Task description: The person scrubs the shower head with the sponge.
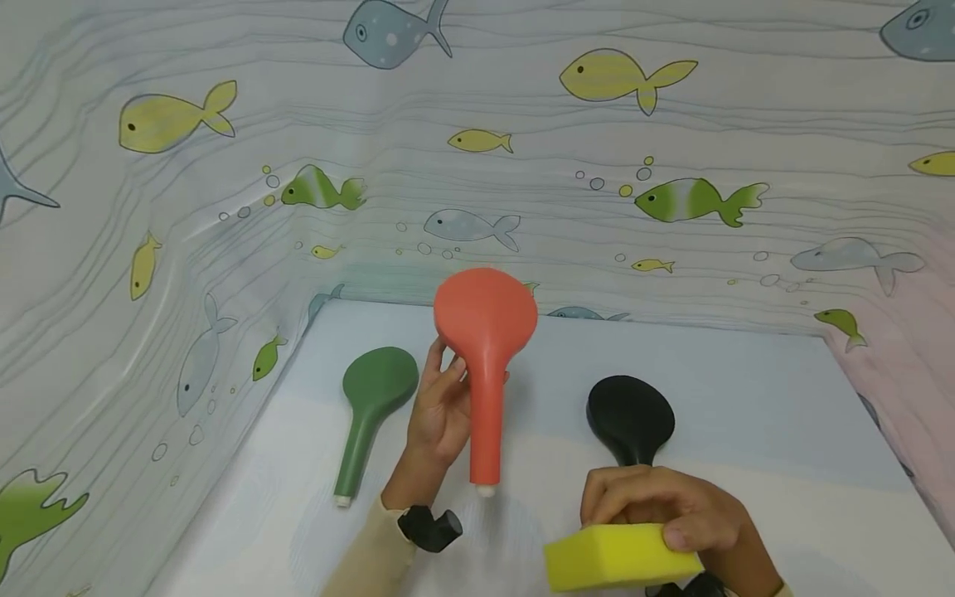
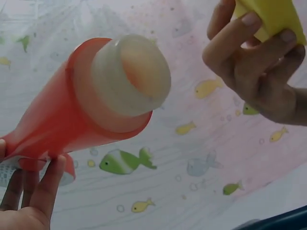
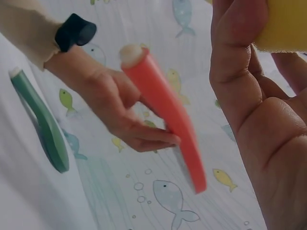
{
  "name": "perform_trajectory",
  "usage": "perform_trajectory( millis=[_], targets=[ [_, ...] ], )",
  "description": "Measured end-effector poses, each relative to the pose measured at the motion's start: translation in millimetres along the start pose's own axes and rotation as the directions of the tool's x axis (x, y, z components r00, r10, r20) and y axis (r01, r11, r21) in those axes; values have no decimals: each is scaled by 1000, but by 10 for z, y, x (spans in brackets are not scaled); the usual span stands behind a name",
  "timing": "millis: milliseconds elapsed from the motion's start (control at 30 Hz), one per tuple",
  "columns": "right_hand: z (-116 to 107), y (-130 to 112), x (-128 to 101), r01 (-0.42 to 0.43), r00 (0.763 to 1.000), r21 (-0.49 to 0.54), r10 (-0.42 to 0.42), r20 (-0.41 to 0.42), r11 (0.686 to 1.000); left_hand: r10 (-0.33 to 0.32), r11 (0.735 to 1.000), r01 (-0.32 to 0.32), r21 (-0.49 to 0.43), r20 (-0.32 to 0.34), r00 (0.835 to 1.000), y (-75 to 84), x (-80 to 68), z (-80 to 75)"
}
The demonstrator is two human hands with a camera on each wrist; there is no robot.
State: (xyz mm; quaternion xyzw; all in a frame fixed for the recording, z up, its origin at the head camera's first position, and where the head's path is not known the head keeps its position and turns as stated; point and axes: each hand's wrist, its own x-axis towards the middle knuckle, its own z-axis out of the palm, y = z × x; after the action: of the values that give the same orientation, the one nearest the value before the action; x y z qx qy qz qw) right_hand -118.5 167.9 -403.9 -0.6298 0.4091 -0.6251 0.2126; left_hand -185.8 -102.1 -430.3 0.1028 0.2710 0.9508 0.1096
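Observation:
My left hand [image 1: 440, 414] holds up a red hand shower head [image 1: 487, 365], its fingers at the back near the neck. The handle points down toward me, and the left wrist view shows its hollow whitish end [image 2: 139, 72] and a little of the dotted spray face [image 2: 7, 172]. In my right hand [image 1: 671, 506] is a yellow sponge [image 1: 615, 557], gripped between thumb and fingers, apart from the red shower head. A green shower head [image 1: 379, 385] lies left of my left hand. Beyond my right hand lies a black one [image 1: 630, 414], its handle hidden by that hand.
The white tabletop [image 1: 746, 398] carries the green and black shower heads. Behind it and along both sides hangs a fish-patterned sheet [image 1: 403, 265]. Each wrist wears a small black camera, such as the left one [image 1: 430, 528].

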Motion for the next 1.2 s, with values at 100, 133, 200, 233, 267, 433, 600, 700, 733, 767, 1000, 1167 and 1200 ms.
perform_trajectory(
  millis=[100, 133, 200, 233, 267, 433, 600, 700, 733, 767, 1000, 1167, 1200],
  targets=[
    [-13, -10, -38, -1, 1000, 1, 1, -25, 1000, -36, 998, 37, 44, -42, 998, 1, -54, -125],
    [-19, -14, -49, 0, 1000, -6, 0, -31, 1000, -47, 997, 50, 58, -54, 997, -1, -68, -173],
    [-29, -26, -75, -2, 999, -10, 2, -44, 1000, -65, 995, 71, 76, -76, 995, -7, -89, -279],
    [-29, -33, -88, -4, 999, -12, 3, -49, 1000, -73, 994, 80, 79, -86, 994, -13, -102, -330],
    [-31, -38, -97, -1, 999, -18, 0, -50, 1000, -79, 993, 87, 82, -99, 992, -20, -115, -381],
    [-37, -44, -107, 8, 999, -28, -9, -49, 1000, -113, 989, 128, 81, -163, 980, -67, -177, -572],
    [-36, -34, -99, 16, 999, -18, -17, -41, 1000, -150, 980, 175, 95, -227, 962, -139, -232, -707],
    [-27, -31, -103, 13, 999, -3, -13, -44, 1000, -165, 976, 195, 101, -253, 953, -190, -264, -786],
    [-27, -35, -106, 12, 999, 0, -12, -46, 1000, -171, 973, 204, 105, -257, 951, -209, -268, -808],
    [-26, -39, -110, 12, 999, -1, -12, -46, 1000, -178, 971, 212, 108, -259, 949, -227, -273, -829],
    [-24, -61, -121, 21, 999, -8, -22, -43, 1000, -206, 959, 249, 135, -267, 941, -347, -327, -935],
    [-30, -85, -136, 18, 998, -14, -18, -53, 1000, -203, 959, 247, 140, -270, 941, -412, -310, -1011],
    [-29, -90, -134, 18, 998, -12, -19, -54, 1000, -209, 957, 253, 143, -269, 940, -415, -308, -1014]
  ],
)
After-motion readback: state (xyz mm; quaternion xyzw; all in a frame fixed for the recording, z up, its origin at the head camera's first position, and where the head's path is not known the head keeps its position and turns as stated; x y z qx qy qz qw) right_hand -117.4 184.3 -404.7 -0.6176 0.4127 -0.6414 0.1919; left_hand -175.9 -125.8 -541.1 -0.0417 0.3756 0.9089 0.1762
